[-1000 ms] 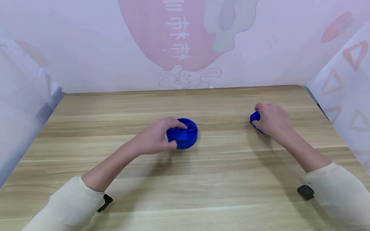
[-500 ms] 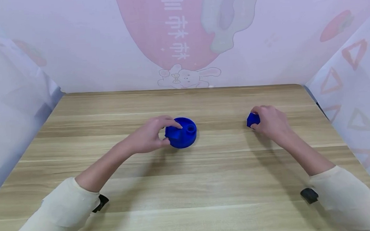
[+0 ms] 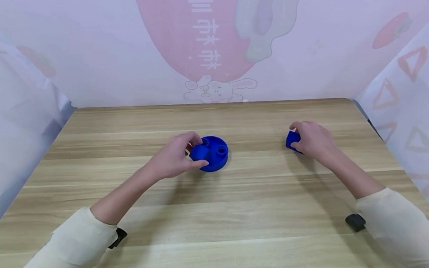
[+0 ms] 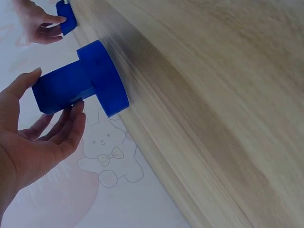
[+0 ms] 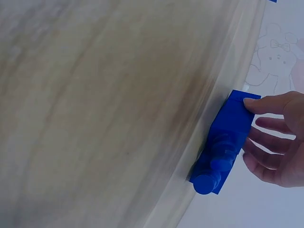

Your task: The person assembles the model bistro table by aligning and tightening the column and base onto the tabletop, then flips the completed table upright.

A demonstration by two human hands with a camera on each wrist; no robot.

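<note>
Left of the table's middle stands a blue round base with a raised rim and two round sockets inside. From it rises a blue block, which my left hand holds between thumb and fingers; in the left wrist view the thumb touches one edge and the fingertips the opposite side. Farther right, my right hand pinches a blue angular piece with two round pegs by one end. The pegs show in the right wrist view; in the head view the hand hides much of this piece.
Both hands work over a wood-grain table. A pale printed curtain rises behind its far edge, and more cloth hangs at the sides. Dark wrist devices show under the sleeves.
My left fingers have drawn back from across the round base, uncovering a second socket; the thumb now lies along the block's near side. The right hand's piece has shifted slightly left and turned.
</note>
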